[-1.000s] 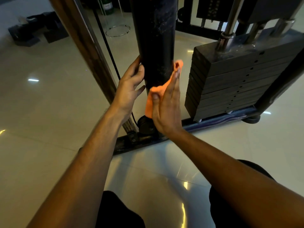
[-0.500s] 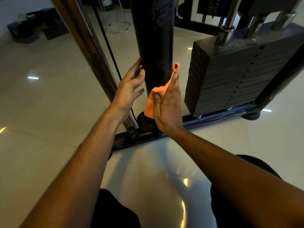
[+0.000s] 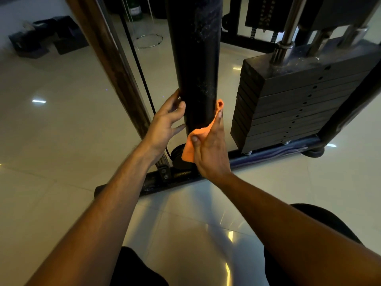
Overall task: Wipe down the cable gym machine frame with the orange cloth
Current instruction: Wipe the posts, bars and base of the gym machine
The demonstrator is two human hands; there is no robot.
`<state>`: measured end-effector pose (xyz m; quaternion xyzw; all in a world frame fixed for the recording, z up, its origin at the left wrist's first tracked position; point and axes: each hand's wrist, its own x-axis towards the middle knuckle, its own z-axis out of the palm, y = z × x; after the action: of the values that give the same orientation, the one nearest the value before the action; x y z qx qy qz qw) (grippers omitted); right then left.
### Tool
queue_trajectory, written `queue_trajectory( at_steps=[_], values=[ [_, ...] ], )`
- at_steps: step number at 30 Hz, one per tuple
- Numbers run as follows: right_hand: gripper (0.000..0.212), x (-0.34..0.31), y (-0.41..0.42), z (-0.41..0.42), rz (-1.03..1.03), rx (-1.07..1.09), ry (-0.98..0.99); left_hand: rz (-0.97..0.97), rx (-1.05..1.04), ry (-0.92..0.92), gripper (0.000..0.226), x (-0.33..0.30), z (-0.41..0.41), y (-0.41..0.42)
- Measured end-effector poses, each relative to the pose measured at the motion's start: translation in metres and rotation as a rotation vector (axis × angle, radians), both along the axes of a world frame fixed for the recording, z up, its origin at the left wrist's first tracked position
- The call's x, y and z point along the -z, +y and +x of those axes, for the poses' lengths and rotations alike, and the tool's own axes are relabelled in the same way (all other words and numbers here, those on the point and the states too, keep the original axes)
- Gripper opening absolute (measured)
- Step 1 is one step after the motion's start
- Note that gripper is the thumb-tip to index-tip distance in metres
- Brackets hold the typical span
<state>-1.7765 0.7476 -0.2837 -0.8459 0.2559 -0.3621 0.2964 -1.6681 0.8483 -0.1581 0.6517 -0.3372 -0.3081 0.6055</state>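
The cable machine's thick black upright post rises from a dark base rail on the floor. My right hand presses the orange cloth flat against the lower right side of the post, fingers straight and thumb lying on the cloth. One cloth corner sticks up past my fingertips, and the rest hangs below my thumb. My left hand rests on the post's left side with relaxed fingers and holds nothing.
A stack of dark weight plates with chrome guide rods stands right of the post. A brown slanted bar and a thin black cable run left of it. Dark blocks lie on the glossy tiled floor at far left.
Both hands have slid down the post, and the cloth has moved down with my right hand.
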Motion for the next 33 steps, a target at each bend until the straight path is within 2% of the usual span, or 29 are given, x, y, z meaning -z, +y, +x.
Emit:
queue_trajectory(
  at_steps=[4,11,14,17,20,22,24,26,29,31,33],
  values=[
    [0.1,-0.029,-0.01,0.006,-0.042,-0.01,-0.071,0.012,0.011,0.015,0.05,0.002,0.004,-0.002],
    [0.104,0.002,-0.046,-0.002,-0.212,-0.158,0.025,0.129,0.087,-0.074,0.045,0.03,0.014,-0.004],
    [0.099,0.038,-0.052,-0.011,-0.218,-0.184,0.092,0.124,0.081,-0.064,0.044,0.058,0.02,-0.012],
    [0.099,0.091,-0.049,-0.02,-0.114,-0.207,0.153,0.022,0.07,-0.026,0.046,0.097,0.024,-0.017],
    [0.097,0.109,-0.046,-0.016,-0.104,-0.207,0.049,0.001,0.055,-0.054,0.053,0.131,0.022,-0.015],
    [0.096,0.103,-0.044,-0.011,-0.113,-0.208,-0.041,-0.006,0.045,-0.081,0.042,0.143,0.014,-0.014],
    [0.096,0.09,-0.04,-0.007,-0.12,-0.163,-0.113,-0.026,0.039,-0.054,0.022,0.142,0.005,-0.016],
    [0.096,0.085,-0.034,-0.004,-0.117,-0.122,-0.149,-0.035,0.011,-0.014,0.024,0.137,-0.002,-0.018],
    [0.099,0.094,-0.029,-0.009,-0.163,-0.145,-0.088,-0.002,0.0,0.027,0.037,0.124,-0.01,-0.013],
    [0.097,0.094,-0.029,-0.013,-0.133,-0.173,-0.074,0.022,0.01,0.024,0.034,0.114,-0.011,-0.005],
    [0.088,0.07,-0.028,-0.007,-0.078,-0.126,-0.153,0.027,-0.001,0.004,0.032,0.102,-0.005,0.001]
  ],
)
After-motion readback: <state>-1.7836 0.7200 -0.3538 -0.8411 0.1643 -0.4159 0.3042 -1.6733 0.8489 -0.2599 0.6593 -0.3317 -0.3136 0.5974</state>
